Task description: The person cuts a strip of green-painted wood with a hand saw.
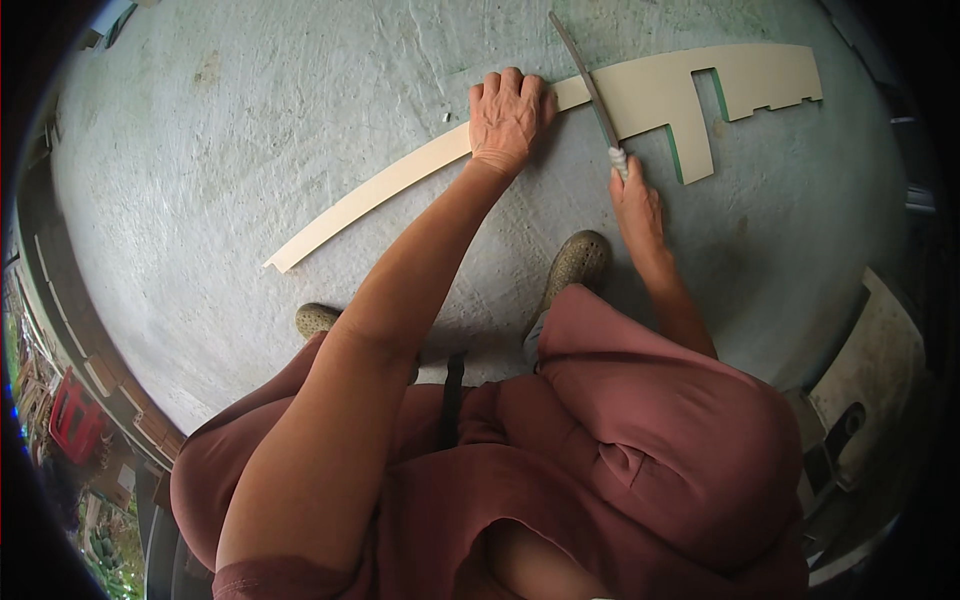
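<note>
A pale flat board (647,94) with green cut edges lies on the concrete floor. Its left part is a long narrow curved strip, and its wider right part has rectangular notches. My left hand (508,122) presses down on the strip near the wide part, fingers curled over its far edge. In my right hand (639,208) is the white, wrapped-looking handle of a long narrow blade (590,88), fingers closed around it. That blade lies across the board where strip and wide part meet, its tip pointing away from me. Teeth on it cannot be made out.
My shoes (578,262) stand on the grey concrete floor (250,130), close to the board's near side. A worn pale panel (868,375) is at the right edge. On the far left are a ledge and a red plastic crate (76,415).
</note>
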Demonstrator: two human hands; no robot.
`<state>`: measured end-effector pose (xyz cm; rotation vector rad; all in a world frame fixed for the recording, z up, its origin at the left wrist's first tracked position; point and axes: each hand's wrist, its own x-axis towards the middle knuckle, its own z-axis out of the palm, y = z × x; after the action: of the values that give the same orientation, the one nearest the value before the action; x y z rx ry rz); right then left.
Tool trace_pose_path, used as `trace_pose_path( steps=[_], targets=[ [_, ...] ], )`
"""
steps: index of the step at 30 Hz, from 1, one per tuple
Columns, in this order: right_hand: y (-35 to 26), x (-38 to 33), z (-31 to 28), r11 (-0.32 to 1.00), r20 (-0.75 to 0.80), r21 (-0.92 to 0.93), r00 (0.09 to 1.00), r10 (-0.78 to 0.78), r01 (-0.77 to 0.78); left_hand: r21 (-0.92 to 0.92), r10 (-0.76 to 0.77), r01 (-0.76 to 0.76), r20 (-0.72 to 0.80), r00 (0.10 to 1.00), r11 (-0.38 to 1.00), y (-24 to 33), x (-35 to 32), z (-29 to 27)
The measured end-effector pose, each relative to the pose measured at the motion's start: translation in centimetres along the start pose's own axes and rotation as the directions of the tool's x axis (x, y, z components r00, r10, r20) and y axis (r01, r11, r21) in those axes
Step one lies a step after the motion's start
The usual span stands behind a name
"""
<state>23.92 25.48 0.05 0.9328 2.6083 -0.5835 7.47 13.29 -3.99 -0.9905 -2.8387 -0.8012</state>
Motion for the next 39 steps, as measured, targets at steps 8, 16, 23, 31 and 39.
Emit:
trace_pose_path(
  steps=[8,16,23,31,39],
  targets=[
    [2.3,-3.4,0.3,0.993,-0.036,0.088,0.996,0.084,-0.080,0.008,0.010,-0.010,0.009,1.000,1.000,0.5,0.3,-0.1],
    [1.2,-3.5,0.6,0.987,0.004,0.120,0.994,0.106,-0.106,0.000,-0.010,0.010,0.034,0.999,1.000,0.2,0.2,-0.2],
    [0.3,-1.6,0.1,0.985,0.033,0.128,0.993,0.112,-0.115,0.021,-0.002,0.001,0.043,0.999,1.000,0.4,0.3,-0.2],
    [2.0,-5.2,1.4,0.988,-0.039,0.072,0.989,0.140,-0.137,0.023,0.023,-0.023,0.007,1.000,0.999,0.4,0.2,0.0],
    [0.1,-0.1,0.3,1.000,-0.038,-0.005,0.999,-0.027,0.027,0.018,0.008,-0.008,0.019,1.000,1.000,0.0,0.0,0.0]
  ],
)
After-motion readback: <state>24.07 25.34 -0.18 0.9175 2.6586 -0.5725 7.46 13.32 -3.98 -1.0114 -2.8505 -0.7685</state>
